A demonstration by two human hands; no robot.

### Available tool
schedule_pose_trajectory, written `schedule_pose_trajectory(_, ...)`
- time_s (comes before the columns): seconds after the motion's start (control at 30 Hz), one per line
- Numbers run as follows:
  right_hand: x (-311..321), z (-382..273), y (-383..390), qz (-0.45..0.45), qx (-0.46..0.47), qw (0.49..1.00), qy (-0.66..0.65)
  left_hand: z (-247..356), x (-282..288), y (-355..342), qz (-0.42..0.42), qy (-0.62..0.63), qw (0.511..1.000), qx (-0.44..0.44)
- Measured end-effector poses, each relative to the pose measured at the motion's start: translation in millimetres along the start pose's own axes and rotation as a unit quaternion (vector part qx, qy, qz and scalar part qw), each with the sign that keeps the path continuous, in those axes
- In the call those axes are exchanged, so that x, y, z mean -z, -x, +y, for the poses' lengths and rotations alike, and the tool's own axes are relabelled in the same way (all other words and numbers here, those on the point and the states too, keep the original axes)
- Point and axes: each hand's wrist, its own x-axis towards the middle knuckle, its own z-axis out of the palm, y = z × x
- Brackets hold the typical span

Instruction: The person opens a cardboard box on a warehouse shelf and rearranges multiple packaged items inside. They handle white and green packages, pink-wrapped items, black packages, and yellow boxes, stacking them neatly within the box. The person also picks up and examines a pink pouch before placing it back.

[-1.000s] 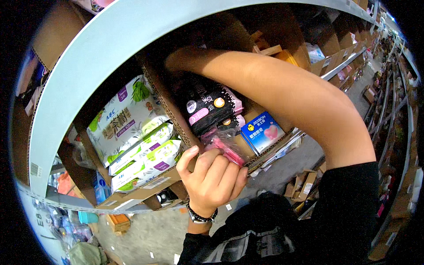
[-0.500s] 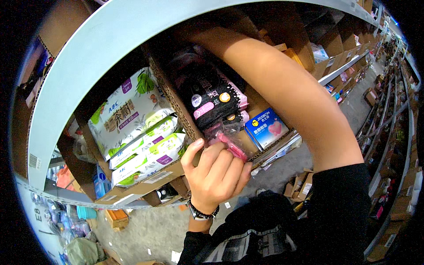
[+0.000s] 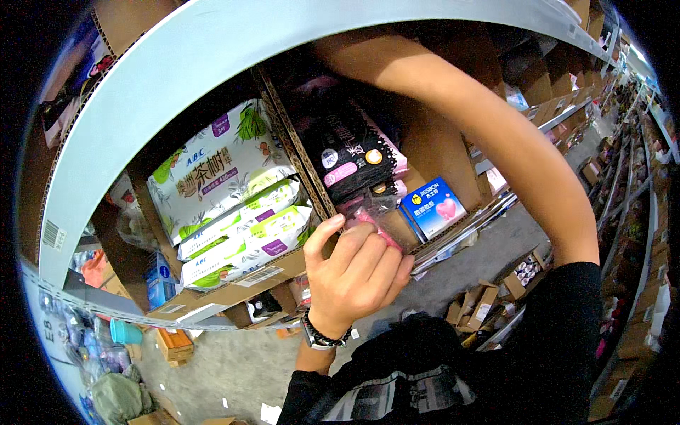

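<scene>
My left hand (image 3: 360, 275) is closed, its fingers curled over the front edge of an open cardboard box (image 3: 432, 156). Against its knuckles lies a pink item in clear plastic (image 3: 379, 228). My right arm (image 3: 489, 113) arches over this box and reaches into its dark back, where the hand is hidden. Inside are black packages with pink sides (image 3: 354, 152), apparently stacked. At the front right corner of the box sits a small blue box with a pink heart (image 3: 433, 207).
In the left compartment, white-and-green packs (image 3: 219, 170) stand beside a cardboard divider (image 3: 294, 142). A pale metal shelf beam (image 3: 142, 85) curves above. Open cartons (image 3: 476, 306) lie on the floor below, and more stocked shelves (image 3: 637, 283) line the right side.
The view has shifted slightly, moving the boxes a little to the right. My right arm has swung outward, baring more of the box's inside. My left hand keeps its place on the edge.
</scene>
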Motion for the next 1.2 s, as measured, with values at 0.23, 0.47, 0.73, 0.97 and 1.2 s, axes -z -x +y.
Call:
schedule_pose_trajectory(0.23, 76, -54, 26, -0.099, -0.032, 0.97, -0.218, -1, 0, -1, -0.004, -0.005, 1.0, -0.002)
schedule_pose_trajectory(0.47, 124, -24, 31, -0.302, -0.084, 0.871, -0.377, 2, 4, -4, -0.014, -0.003, 1.0, -0.003)
schedule_pose_trajectory(0.73, 29, -15, -6, -0.272, -0.105, 0.91, -0.295, 2, -4, -4, 0.003, -0.003, 1.0, -0.005)
schedule_pose_trajectory(0.97, -64, -46, -40, -0.275, -0.074, 0.936, -0.208, 6, 0, -3, -0.012, -0.019, 1.0, 0.006)
schedule_pose_trajectory(1.2, -63, -56, -44, -0.28, -0.051, 0.941, -0.184, 4, 3, 0, -0.013, -0.005, 1.0, 0.016)
